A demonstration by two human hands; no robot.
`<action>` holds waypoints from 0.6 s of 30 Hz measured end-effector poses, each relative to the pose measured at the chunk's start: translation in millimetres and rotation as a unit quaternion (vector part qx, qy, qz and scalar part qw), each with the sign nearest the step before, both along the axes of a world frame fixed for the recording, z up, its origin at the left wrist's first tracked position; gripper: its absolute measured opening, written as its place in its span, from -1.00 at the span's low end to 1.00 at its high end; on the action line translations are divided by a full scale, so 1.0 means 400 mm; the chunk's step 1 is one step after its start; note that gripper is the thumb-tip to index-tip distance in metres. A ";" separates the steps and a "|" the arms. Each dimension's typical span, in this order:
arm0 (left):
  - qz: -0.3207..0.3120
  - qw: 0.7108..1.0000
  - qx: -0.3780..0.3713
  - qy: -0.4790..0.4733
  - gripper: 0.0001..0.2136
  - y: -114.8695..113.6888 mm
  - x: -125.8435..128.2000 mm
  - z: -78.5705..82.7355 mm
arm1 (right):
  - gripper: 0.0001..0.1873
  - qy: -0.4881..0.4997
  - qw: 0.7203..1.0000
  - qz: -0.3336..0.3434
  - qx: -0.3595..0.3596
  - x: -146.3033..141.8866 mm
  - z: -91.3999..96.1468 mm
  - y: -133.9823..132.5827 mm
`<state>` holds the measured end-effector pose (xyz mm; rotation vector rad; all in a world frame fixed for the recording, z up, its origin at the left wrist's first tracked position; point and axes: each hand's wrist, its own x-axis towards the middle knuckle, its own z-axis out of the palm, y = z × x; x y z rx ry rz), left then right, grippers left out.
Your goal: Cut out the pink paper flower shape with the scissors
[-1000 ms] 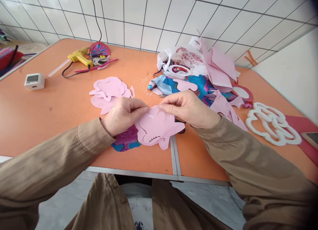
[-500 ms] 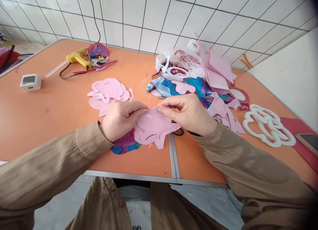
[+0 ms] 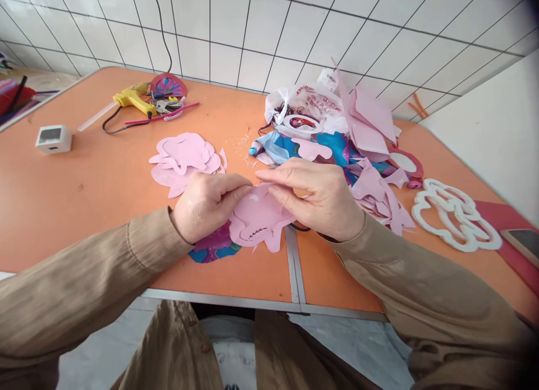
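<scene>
A pink foam cut-out (image 3: 259, 219) with wavy edges and a small dark leaf mark lies near the front of the orange table (image 3: 84, 193). My left hand (image 3: 206, 202) pinches its upper left edge with fingers closed. My right hand (image 3: 315, 193) grips its upper right edge, fingers curled over the foam. Both hands meet above the cut-out's top. Under it lies a blue and magenta patterned piece (image 3: 213, 245).
A stack of pink cut-outs (image 3: 183, 157) lies behind my left hand. Farther back are a yellow glue gun (image 3: 135, 98), keys, a white cube (image 3: 53, 138) and a plastic bag (image 3: 309, 106) with pink scraps. White foam outlines (image 3: 457, 213) lie at right.
My right hand has slid left over the cut-out's top edge, closing the gap to my left hand. The cut-out has shifted slightly left and toward me.
</scene>
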<state>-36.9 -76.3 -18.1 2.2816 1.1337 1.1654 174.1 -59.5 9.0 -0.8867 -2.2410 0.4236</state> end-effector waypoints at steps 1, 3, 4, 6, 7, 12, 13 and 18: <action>0.001 1.000 -0.023 -0.005 -0.75 0.000 0.000 0.003 | -0.77 -0.004 1.000 0.005 0.001 0.000 0.000 0.002; -0.001 0.998 -0.061 -0.023 -0.75 0.000 0.001 0.007 | -0.78 -0.015 1.000 0.010 0.007 -0.001 -0.002 0.006; -0.003 0.997 -0.074 -0.033 -0.74 0.000 0.001 0.009 | -0.78 -0.017 1.000 0.009 0.010 -0.001 -0.003 0.007; -0.006 0.995 -0.089 -0.043 -0.74 0.001 0.001 0.010 | -0.80 -0.011 1.000 0.012 0.008 -0.001 -0.005 0.009; -0.009 0.995 -0.088 -0.042 -0.74 0.001 0.001 0.009 | -0.81 -0.003 1.000 0.015 0.000 -0.001 -0.006 0.009; -0.013 1.000 0.005 -0.010 -0.75 -0.004 0.002 0.003 | -0.83 0.025 0.999 -0.016 -0.031 -0.003 -0.003 -0.003; -0.011 1.000 0.028 -0.006 -0.75 -0.005 0.002 0.002 | -0.83 0.027 0.999 -0.026 -0.030 -0.004 -0.002 -0.007; -0.006 1.000 0.020 -0.011 -0.76 -0.011 0.005 0.009 | -0.81 0.020 0.999 -0.030 0.006 -0.007 -0.001 -0.015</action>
